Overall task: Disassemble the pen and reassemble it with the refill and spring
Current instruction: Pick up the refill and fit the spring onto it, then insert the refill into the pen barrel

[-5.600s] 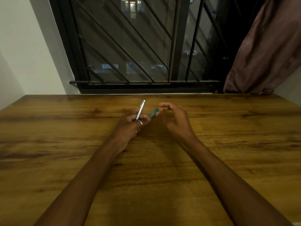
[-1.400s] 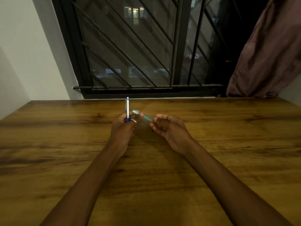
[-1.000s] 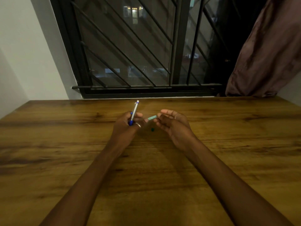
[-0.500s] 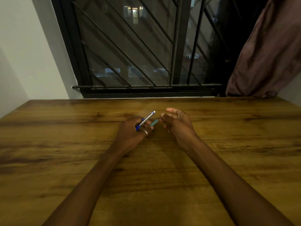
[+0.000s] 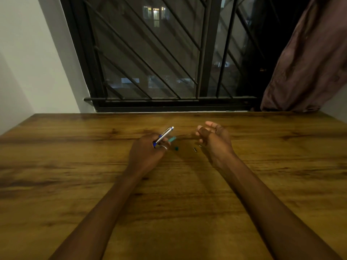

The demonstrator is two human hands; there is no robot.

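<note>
My left hand point(image 5: 148, 152) grips two pen parts at once: a silver upper barrel with blue trim point(image 5: 163, 136) that points up and right, and a teal lower barrel point(image 5: 172, 139) sticking out beside it. A thin, blurred refill point(image 5: 185, 136) runs from the teal barrel to my right hand point(image 5: 215, 140), whose curled fingertips pinch its far end. On the wooden table point(image 5: 75, 184) between my hands lie a small teal tip piece point(image 5: 176, 148) and a short dark spring point(image 5: 195, 149).
A barred window point(image 5: 159, 62) stands behind the table's far edge. A brown curtain point(image 5: 309, 62) hangs at the back right, and a white wall point(image 5: 37, 62) is on the left.
My right hand has moved right, away from my left, drawing the thin refill out of the teal barrel. The small teal piece and the spring now lie on the table in plain sight.
</note>
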